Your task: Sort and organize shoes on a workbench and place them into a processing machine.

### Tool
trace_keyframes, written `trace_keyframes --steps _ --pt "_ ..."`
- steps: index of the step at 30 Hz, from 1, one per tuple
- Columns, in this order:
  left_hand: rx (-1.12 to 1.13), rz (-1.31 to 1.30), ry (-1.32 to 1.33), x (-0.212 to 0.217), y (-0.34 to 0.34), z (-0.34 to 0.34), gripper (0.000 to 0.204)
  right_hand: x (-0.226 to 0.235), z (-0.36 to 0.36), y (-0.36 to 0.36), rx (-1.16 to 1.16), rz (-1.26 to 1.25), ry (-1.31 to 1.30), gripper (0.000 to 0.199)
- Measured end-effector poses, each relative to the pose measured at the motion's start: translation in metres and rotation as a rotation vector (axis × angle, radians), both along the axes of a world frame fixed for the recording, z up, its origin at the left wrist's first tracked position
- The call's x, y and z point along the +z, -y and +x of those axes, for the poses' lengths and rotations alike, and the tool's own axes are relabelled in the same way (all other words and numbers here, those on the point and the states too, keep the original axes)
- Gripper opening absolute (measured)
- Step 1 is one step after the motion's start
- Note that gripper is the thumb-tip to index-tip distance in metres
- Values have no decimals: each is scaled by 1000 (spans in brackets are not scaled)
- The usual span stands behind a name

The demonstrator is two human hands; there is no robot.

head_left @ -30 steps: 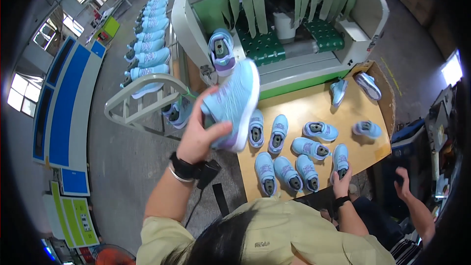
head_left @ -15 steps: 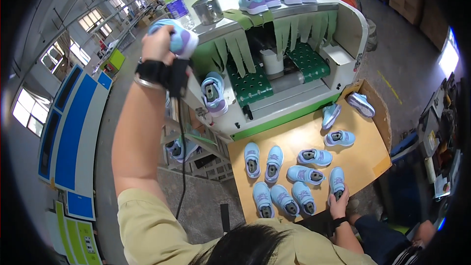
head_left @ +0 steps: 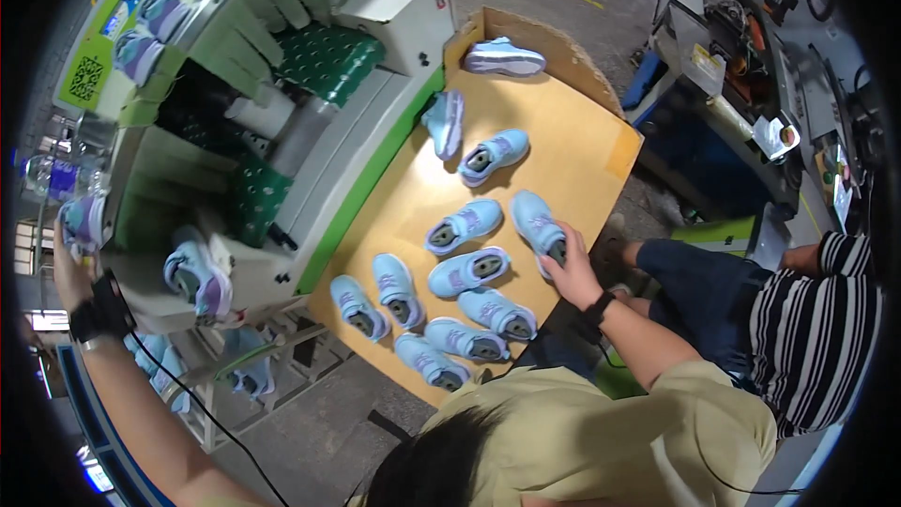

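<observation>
At the far left, my left hand (head_left: 70, 268) grips a blue and purple sneaker (head_left: 84, 222) beside a clear bottle (head_left: 62, 176) on the machine's top; whether the sole touches that surface I cannot tell. My right hand (head_left: 576, 274) is closed around the heel end of a light blue sneaker (head_left: 536, 222) at the near right edge of the tan board (head_left: 582, 136). Several matching sneakers (head_left: 469, 272) with dark inserts lie on the board to its left. Farther back, one sneaker (head_left: 445, 125) lies tipped on its side.
The white and green machine (head_left: 366, 164) stands left of the board, with fabric strips over its opening and green perforated belts (head_left: 328, 61). More sneakers (head_left: 141, 56) line its top; another (head_left: 199, 274) sits at its side ledge. A person in a striped shirt (head_left: 817, 319) is close on the right.
The view has swung toward the right, so the board sits more central and the machine farther left. Both hands keep hold of their sneakers; the left one now appears lower, beside the bottle.
</observation>
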State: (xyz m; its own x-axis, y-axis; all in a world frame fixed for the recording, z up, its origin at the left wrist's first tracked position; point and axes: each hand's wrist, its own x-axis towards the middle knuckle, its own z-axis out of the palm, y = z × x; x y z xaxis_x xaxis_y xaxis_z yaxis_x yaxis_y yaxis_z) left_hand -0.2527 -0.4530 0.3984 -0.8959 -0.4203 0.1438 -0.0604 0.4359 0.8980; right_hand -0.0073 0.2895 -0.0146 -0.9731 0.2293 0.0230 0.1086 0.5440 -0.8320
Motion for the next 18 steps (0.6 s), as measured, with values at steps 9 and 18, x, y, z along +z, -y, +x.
trace_keyframes --steps 9,18 --pt "-297 -859 -33 -168 -389 172 59 24 -311 -105 89 596 -293 74" --pt "-667 -183 407 -263 -447 210 38 -29 -264 -116 -79 415 -25 46"
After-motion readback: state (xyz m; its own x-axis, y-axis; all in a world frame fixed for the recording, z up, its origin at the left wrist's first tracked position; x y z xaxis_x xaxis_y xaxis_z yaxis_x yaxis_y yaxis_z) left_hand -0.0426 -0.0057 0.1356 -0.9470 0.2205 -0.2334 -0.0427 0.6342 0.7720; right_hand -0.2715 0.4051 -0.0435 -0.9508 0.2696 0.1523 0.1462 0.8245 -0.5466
